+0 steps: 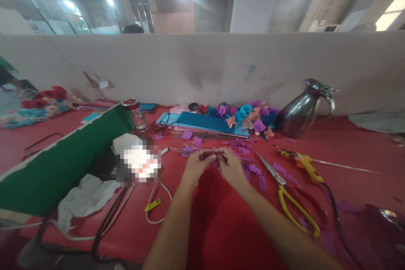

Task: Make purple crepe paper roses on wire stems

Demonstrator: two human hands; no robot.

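On my red table (209, 236): left hand (198, 168) and right hand (230, 166), fingers closed, pinching purple paper (215, 159) between them.

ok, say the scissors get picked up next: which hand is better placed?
Right, I'd say. The scissors lie off to that side, close to the right hand; the left hand is farther away. Both hands' fingers meet at a small purple piece, so the right would probably need to let go first.
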